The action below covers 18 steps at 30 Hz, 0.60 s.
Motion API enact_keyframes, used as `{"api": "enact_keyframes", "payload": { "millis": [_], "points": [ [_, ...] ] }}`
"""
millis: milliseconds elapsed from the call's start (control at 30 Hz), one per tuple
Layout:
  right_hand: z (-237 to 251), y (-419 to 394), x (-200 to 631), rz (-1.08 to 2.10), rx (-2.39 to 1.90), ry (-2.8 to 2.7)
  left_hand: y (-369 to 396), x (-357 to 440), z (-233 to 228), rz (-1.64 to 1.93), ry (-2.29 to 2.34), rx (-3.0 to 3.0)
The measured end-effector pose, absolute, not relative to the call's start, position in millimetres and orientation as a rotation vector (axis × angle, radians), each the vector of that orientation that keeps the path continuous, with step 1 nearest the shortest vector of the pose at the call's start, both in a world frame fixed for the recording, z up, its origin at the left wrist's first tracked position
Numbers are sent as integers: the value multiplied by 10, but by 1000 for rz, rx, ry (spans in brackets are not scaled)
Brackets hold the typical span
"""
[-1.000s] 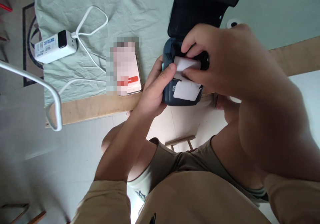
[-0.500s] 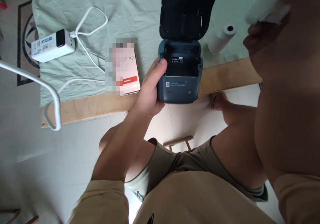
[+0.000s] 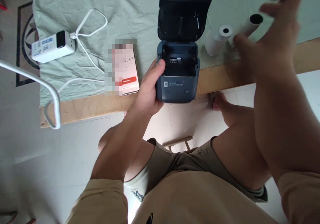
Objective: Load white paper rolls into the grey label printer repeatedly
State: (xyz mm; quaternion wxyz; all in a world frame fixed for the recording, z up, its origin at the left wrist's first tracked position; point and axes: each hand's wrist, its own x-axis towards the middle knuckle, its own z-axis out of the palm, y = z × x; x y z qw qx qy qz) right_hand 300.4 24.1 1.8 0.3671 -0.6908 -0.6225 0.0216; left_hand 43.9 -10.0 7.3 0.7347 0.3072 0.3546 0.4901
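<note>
Printer (image 3: 177, 88) is held by the left hand (image 3: 151, 87) at its nine-o'clock edge, the thumb (image 3: 160, 66) pressed over the top; its lid (image 3: 183, 16) is raised toward twelve. A narrow-holed paper roll (image 3: 214, 44) and a wide-holed roll (image 3: 246, 27) are sited at two o'clock from it. Beside the latter, the right hand (image 3: 277, 41) is seen with fingers (image 3: 270, 9) spread; contact cannot be told.

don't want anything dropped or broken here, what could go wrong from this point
Only the left hand holds the printer at the table's edge; a slip could drop it. The right hand, spread close to the two rolls, might tip one. The phone lies near the edge and might get nudged off.
</note>
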Motion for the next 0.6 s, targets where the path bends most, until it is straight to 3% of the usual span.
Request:
{"api": "enact_keyframes", "payload": {
  "millis": [133,400,500,600],
  "points": [
    [114,105,2764,-102,-1559,-1689,-99,436,61,1084,763,678],
    [-28,231,2402,187,-1950,-1845,-85,434,8,1090,711,709],
    [-77,252,2410,154,-1708,-1813,-85,447,12,1106,733,697],
    [-100,260,2394,400,-1370,-1624,-89,450,23,1105,772,677]
  ]
}}
